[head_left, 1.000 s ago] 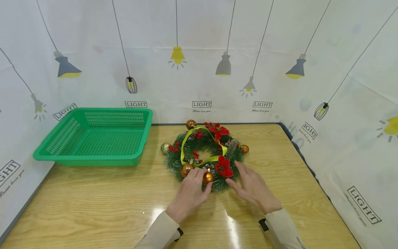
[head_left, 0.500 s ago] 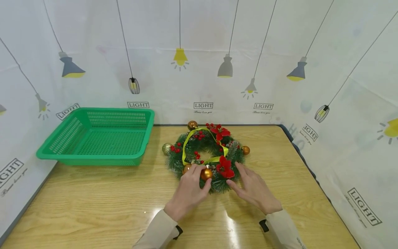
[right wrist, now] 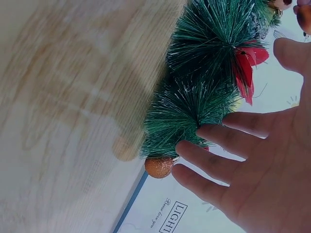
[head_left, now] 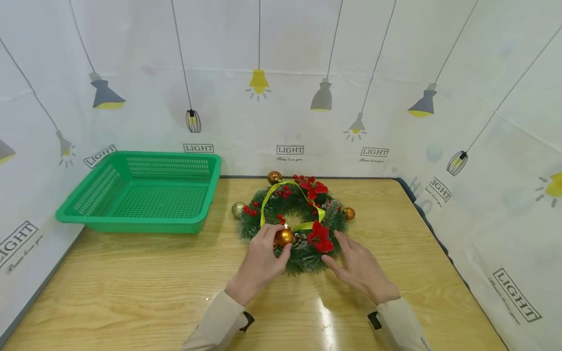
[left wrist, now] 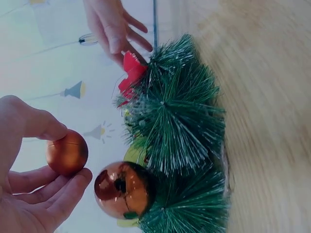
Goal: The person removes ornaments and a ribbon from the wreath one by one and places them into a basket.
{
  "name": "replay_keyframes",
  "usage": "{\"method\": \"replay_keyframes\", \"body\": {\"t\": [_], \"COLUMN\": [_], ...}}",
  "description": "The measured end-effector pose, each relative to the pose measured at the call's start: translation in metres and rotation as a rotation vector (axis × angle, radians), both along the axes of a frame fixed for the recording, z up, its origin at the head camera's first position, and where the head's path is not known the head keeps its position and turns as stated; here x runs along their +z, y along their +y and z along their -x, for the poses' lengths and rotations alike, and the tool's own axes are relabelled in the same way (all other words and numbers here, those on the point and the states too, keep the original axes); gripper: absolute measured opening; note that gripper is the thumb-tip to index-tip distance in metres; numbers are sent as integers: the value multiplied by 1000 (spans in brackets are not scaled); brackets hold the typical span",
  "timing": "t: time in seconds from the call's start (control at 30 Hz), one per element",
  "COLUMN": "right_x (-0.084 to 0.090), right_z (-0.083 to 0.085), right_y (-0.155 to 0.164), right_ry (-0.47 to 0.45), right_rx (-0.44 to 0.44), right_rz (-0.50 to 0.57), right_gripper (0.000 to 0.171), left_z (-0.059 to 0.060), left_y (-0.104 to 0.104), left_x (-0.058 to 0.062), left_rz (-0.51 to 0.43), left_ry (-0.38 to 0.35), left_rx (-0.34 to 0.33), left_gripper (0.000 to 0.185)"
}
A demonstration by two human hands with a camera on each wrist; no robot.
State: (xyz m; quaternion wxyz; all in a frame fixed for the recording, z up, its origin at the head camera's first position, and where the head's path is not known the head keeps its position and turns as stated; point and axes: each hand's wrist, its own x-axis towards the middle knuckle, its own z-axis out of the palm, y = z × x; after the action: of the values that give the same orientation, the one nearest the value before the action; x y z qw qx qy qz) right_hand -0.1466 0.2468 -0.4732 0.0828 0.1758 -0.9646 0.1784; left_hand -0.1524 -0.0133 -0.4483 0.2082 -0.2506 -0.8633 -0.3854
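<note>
Two hands: left hand (head_left: 259,263) grip pinches bauble (head_left: 284,237); right hand (head_left: 357,265) flat on wreath (head_left: 303,253).

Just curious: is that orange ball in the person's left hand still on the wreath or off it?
Off, it seems: in the left wrist view the orange ball sits pinched in the left hand, clear of the wreath.

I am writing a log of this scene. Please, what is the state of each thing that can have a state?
Left hand: pinches a copper bauble held just clear of the wreath.
Right hand: fingers straight, resting on the wreath by a red flower.
Wreath: lies flat on the table.
Green basket: upright, nothing inside.
</note>
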Motion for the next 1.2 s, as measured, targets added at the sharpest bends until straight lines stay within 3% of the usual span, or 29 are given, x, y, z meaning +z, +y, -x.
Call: {"method": "replay_keyframes", "body": {"t": [0.43, 0.77, 1.2], "right_x": [-2, -4, -1], "right_z": [0, -1, -3], "right_y": [0, 0, -4], "right_ry": [-27, -3, -46], "right_rx": [-12, -6, -24], "right_rz": [-4, 0, 3], "right_gripper": [77, 76, 76], "left_z": [11, 27, 31], "left_y": [-21, -54, -65], "left_x": [3, 14, 11], "left_rz": [-94, -175, -129], "left_ry": [-99, -6, 49], "left_rx": [64, 121, 137], "left_gripper": [38, 38, 39]}}
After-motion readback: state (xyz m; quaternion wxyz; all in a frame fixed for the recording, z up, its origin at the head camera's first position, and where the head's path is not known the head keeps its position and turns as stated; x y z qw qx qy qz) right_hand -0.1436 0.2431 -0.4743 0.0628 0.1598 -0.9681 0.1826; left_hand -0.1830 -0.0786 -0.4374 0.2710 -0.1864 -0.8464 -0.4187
